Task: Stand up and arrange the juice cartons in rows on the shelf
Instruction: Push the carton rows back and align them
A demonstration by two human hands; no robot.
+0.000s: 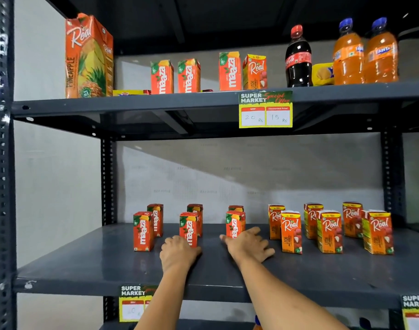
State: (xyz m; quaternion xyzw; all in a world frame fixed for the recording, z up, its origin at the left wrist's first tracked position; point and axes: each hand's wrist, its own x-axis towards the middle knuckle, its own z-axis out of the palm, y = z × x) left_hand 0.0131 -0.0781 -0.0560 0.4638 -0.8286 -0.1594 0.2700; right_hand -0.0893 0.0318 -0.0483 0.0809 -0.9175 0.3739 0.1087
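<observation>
Left hand [178,252] fingers wrapped on upright middle Maaza carton [189,228]; right hand [249,245] fingers spread, next carton [234,223] at eleven o'clock, touching.

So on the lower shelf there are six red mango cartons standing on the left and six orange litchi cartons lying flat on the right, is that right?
Not quite. The head view shows the six litchi cartons standing upright in two rows, not lying flat. The six mango cartons do stand on the left of the lower shelf.
</observation>
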